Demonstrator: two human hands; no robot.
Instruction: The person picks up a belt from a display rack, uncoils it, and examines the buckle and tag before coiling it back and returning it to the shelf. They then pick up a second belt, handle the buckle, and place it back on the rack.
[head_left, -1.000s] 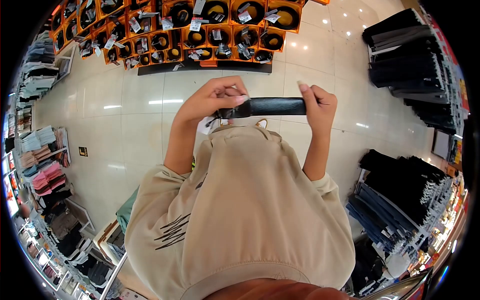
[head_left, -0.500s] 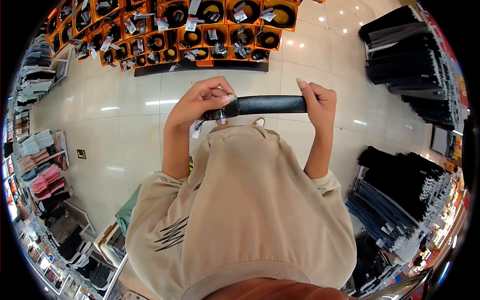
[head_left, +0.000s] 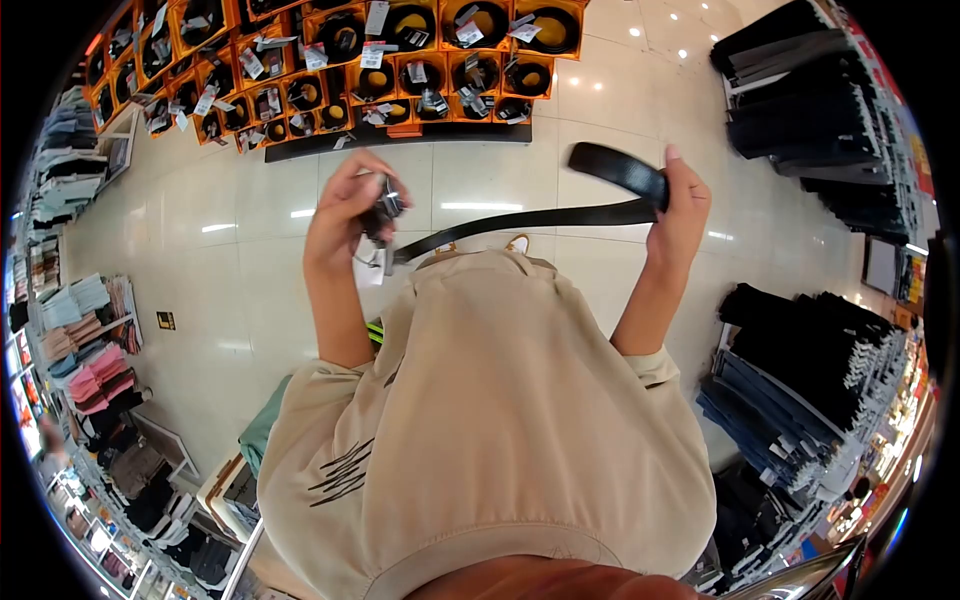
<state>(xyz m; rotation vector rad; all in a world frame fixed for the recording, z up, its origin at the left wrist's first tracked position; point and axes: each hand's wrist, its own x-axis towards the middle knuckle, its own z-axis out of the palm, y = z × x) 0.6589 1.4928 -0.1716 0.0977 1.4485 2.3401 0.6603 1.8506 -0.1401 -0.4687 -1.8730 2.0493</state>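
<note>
A black leather belt [head_left: 530, 218] stretches between my hands in front of my waist. Closed around its buckle end is my left hand [head_left: 343, 215], slightly blurred, with the shiny metal buckle [head_left: 389, 196] showing at the fingers. A pale tag [head_left: 368, 268] hangs below that hand. My right hand [head_left: 682, 210] grips the strap with the thumb pointing up. From this grip the belt's loose end [head_left: 610, 165] sticks out to the left, above the sagging strap.
Ahead, an orange display rack [head_left: 400, 100] holds several coiled belts with price tags. Dark trousers [head_left: 800, 130] hang on racks to the right. Folded clothes [head_left: 98, 378] fill shelves at the left. Glossy tiles [head_left: 500, 170] cover the floor.
My hands have moved apart, left hand leftward and right hand rightward. The belt, earlier a short straight band between them, now hangs in a longer strip with its end free.
</note>
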